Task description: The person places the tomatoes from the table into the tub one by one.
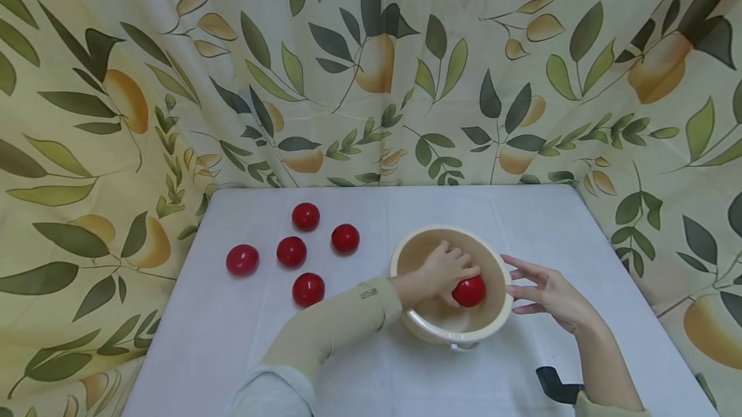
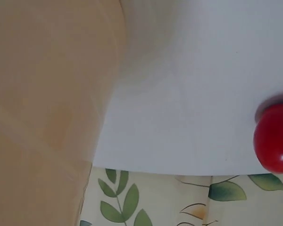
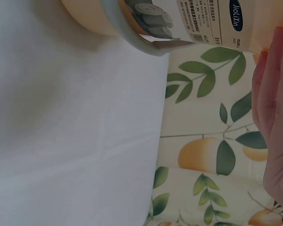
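Note:
My left hand (image 1: 445, 270) reaches down inside a cream plastic bucket (image 1: 420, 325) and grips a shiny round red ball (image 1: 469, 291) low in it, against the right side. Its palm side is hidden. At the bucket's right rim, my right hand (image 1: 545, 291) has its fingers extended, with the fingertips at the outer wall. In the right wrist view these fingers (image 3: 272, 89) lie alongside the bucket (image 3: 269, 19), which bears a printed label (image 3: 207, 21) and a pale handle (image 3: 127, 37). The left wrist view shows mostly forearm and another red ball (image 2: 276, 139).
Several more red balls, including a leftmost one (image 1: 242, 260) and a front one (image 1: 308, 290), lie on the white-covered table (image 1: 371, 372) left of the bucket. A leaf-and-fruit patterned curtain (image 1: 371, 133) hangs behind. A black strap piece (image 1: 556, 386) sits by my right wrist.

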Motion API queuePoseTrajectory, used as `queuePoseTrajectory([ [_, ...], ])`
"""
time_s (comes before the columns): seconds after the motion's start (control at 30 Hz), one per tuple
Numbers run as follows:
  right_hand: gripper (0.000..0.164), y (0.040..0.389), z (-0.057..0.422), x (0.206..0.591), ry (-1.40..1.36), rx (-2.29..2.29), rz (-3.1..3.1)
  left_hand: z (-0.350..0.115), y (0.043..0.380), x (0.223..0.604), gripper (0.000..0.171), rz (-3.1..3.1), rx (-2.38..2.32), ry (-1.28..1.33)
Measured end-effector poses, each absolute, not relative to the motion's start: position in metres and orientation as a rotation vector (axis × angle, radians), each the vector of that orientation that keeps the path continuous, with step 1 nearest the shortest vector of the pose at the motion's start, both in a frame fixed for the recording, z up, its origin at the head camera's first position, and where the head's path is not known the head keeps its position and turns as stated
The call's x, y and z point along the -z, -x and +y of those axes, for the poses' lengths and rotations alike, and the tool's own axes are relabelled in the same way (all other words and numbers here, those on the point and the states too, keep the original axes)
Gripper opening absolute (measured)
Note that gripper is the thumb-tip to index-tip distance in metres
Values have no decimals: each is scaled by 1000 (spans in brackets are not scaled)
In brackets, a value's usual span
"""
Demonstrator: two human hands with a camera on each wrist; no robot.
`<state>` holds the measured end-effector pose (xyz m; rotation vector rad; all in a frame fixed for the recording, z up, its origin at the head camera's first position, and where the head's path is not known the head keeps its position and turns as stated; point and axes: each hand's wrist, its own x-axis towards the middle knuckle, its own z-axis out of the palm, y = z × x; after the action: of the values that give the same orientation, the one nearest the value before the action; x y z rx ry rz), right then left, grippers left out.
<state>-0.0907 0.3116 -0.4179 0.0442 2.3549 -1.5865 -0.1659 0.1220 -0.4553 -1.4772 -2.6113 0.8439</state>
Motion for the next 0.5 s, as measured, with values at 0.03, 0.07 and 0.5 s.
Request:
queuePoseTrajectory([
  [0.03,69,91,311,418,-43,1586,2356,123,166,456,76,-2608,-870,1470],
  [0.07,69,91,311,418,-43,1585,2357,123,165,457,76,-2604,-892,1465],
  [0.5,68,91,312,418,-41,1577,2371,123,161,459,76,-2626,-1096,1417],
])
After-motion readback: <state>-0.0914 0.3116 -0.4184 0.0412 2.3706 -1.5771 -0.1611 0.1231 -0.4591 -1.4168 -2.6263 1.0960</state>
